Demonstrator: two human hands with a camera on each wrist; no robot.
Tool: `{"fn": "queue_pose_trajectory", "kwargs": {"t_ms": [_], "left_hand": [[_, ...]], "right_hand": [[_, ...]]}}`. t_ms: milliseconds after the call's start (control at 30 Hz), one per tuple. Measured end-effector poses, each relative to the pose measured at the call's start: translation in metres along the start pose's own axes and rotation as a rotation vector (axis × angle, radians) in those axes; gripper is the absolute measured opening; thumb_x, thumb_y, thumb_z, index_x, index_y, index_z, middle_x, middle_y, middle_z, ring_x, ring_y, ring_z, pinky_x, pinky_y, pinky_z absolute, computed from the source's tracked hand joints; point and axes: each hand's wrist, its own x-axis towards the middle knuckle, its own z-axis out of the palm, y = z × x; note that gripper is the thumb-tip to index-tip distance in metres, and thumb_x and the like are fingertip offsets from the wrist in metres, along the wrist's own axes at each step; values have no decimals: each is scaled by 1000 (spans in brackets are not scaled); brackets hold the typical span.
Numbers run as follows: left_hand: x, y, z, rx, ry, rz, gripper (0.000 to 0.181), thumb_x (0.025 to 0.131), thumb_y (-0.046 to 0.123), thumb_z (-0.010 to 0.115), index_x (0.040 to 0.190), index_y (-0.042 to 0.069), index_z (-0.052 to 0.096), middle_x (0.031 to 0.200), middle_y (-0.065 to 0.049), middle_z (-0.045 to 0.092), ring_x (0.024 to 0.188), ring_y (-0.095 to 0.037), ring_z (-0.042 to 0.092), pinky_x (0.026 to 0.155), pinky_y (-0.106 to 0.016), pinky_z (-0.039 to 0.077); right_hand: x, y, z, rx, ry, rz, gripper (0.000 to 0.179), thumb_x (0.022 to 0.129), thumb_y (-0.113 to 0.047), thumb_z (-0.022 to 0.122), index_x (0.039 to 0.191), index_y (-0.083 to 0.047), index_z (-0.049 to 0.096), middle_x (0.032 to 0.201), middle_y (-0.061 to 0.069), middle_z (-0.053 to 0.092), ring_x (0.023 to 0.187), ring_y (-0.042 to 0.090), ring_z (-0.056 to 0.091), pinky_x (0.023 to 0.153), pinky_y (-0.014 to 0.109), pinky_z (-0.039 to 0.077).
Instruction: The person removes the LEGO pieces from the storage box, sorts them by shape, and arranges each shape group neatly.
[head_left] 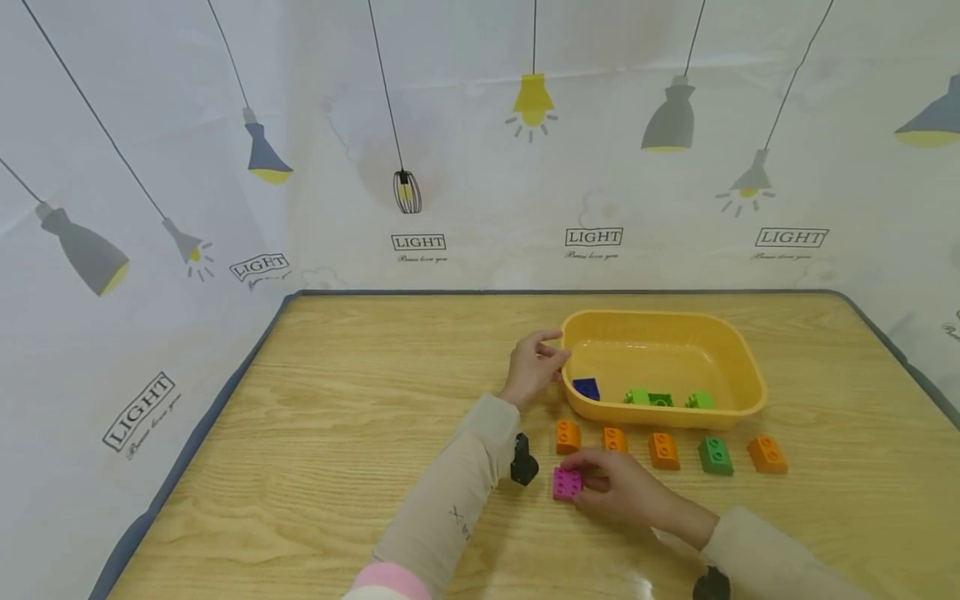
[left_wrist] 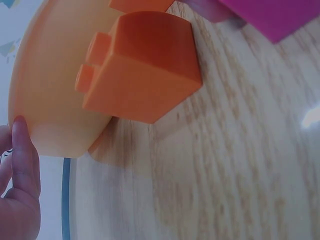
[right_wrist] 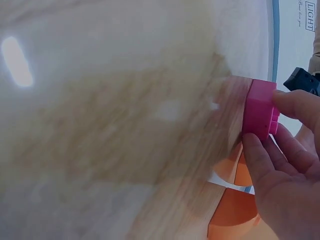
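Note:
My left hand (head_left: 531, 368) is at the left end of a yellow plastic basin (head_left: 663, 320), its thumb and fingers pinching the rim. In the left wrist view, the left fingers (left_wrist: 24, 160) touch the basin wall. With thumb and fingertips, my right hand (head_left: 626, 487) pinches a pink toy building brick (head_left: 566, 483) on the table, studs facing up. The right wrist view shows the pink brick (right_wrist: 260, 109) between thumb and fingers. Just behind this hand runs a row of orange curved bricks (head_left: 663, 450) with a green one (head_left: 716, 456) among them.
Inside the basin lie a dark blue brick (head_left: 586, 388) and several green bricks (head_left: 701, 401) along the near wall. All stand on a wooden table (head_left: 360, 400) with a blue-grey edge. A white lamp-printed sheet (head_left: 480, 192) hangs behind it.

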Motion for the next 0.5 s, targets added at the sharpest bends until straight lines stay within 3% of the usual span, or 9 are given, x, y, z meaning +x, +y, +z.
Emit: {"fn": "queue_pose_trajectory", "kwargs": {"t_ms": [333,500], "left_hand": [[1,0,0,3,3,-14,35,83,11,63,117,7,56,82,-7,58,61,-14,58,61,-34,55],[1,0,1,-3,5,-17,35,83,11,63,117,7,56,82,-7,58,61,-13,57,61,-34,55]], "right_hand": [[-5,-5,-10,19,9,-32,34,80,-8,65,110,4,54,111,19,55,103,34,51,84,36,48],[-11,-12,-30,-50,72,-133,27,82,-6,63,106,3,57,105,18,59,95,33,55,78,37,51]]}}
